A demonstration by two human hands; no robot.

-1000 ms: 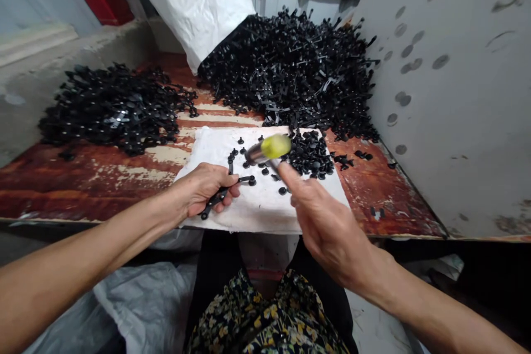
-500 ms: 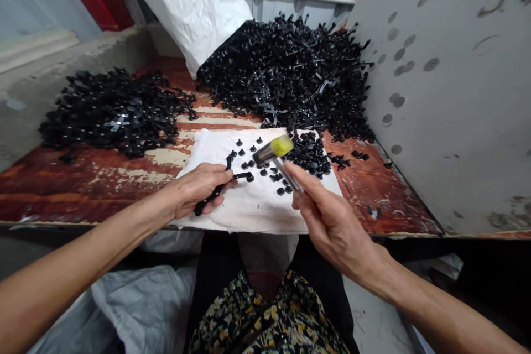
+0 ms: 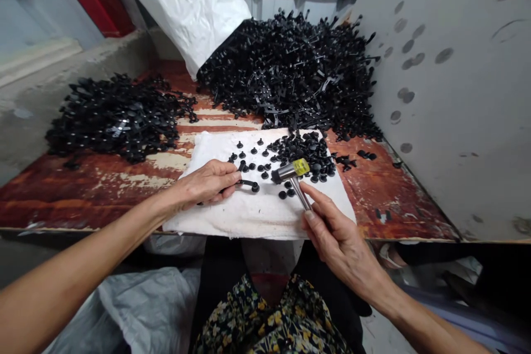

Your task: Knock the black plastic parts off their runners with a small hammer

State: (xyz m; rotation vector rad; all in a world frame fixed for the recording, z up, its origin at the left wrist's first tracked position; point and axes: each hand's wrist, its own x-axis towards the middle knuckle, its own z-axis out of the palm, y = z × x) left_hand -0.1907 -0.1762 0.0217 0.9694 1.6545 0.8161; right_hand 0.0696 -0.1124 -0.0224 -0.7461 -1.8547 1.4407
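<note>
My left hand (image 3: 213, 181) is closed around a black branched plastic part (image 3: 249, 183), whose right arm ends in a round tip over the white cloth (image 3: 232, 222). In my right hand (image 3: 332, 227) is the metal handle of a small hammer (image 3: 290, 171) with a black face on the left and a yellow one on the right. The hammer head hangs just right of the black part, apart from it. Several small black round pieces (image 3: 254, 150) stand on the cloth, and a dense cluster of them (image 3: 305, 149) lies at its back right.
A big heap of black parts (image 3: 290, 72) fills the back of the red-brown table (image 3: 25, 188), under a white sack (image 3: 191, 5). A smaller heap (image 3: 116, 116) lies at the left. A grey panel (image 3: 456, 94) stands along the right side.
The hammer in my right hand has moved right and slightly down, away from my left hand. My left hand has shifted slightly right with the black part, now turned and more hidden by the fingers.
</note>
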